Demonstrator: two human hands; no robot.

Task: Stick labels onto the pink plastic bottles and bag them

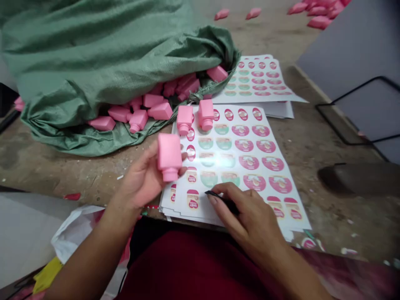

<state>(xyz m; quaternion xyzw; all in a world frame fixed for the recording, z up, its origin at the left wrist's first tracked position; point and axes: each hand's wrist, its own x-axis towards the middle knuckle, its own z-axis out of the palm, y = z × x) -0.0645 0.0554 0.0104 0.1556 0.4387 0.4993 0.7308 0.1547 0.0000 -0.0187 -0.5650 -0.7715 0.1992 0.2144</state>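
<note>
My left hand (142, 179) is closed around a pink plastic bottle (169, 154), its neck pointing toward me. In my right hand (246, 212) is a slim black pointed tool (223, 201), pinched between thumb and fingers; its exact kind is not clear. The tool's tip is over a sticker sheet (231, 175) printed with pink and green labels, close to a small pink-and-beige label (193, 200). Two more pink bottles lie on the sheet's far left corner, one on the left (184, 118) and one on the right (206, 113).
A green woven sack (103, 71) spills several pink bottles (139, 120) onto the table (84, 171). Behind the near sheets lies another stack of label sheets (259, 87). A black wire frame (343, 98) stands at the right. More pink bottles (318, 12) lie far back.
</note>
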